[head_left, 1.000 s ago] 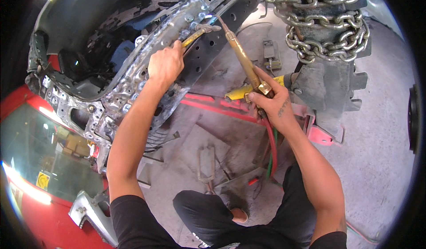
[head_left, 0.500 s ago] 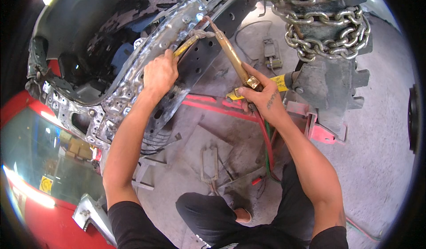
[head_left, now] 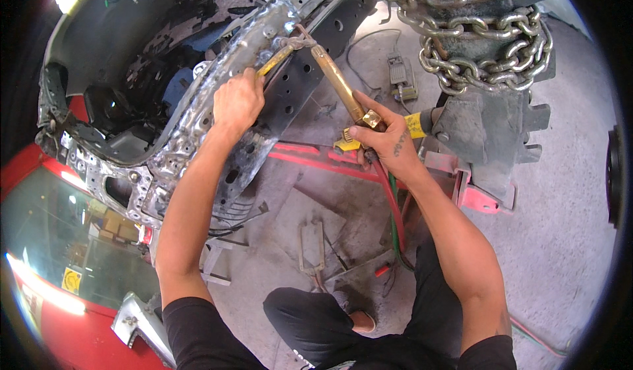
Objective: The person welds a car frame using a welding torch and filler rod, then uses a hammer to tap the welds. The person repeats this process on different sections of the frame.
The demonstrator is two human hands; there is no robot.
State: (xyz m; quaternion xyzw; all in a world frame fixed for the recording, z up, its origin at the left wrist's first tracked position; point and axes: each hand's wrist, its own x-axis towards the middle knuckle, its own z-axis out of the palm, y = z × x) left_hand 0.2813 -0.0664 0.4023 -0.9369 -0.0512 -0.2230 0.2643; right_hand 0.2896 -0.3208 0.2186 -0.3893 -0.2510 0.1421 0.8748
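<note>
My left hand (head_left: pixel 239 103) is closed round the yellow handle of a hammer (head_left: pixel 275 61). Its metal head lies close to the torch tip, against or just above the car's bare metal sill (head_left: pixel 254 44); contact I cannot tell. In my right hand (head_left: pixel 390 141) is a brass gas torch (head_left: pixel 337 80), fingers wrapped round its valve end. The torch slants up and left, its thin bent tip beside the hammer head at the sill's edge. A red hose (head_left: pixel 388 195) and a green hose (head_left: pixel 396 228) hang from the torch's lower end.
Heavy chains (head_left: pixel 484 24) wrap a dark steel post at the upper right. A yellow cylinder (head_left: pixel 415 125) and a red steel beam (head_left: pixel 316 162) lie behind my right hand. On the floor sits a grey pedal (head_left: pixel 401 77). A red car door (head_left: pixel 72 271) stands left.
The torch and my right hand have shifted slightly left. The hammer head has moved a little up and left with the torch tip, and both grips stay the same.
</note>
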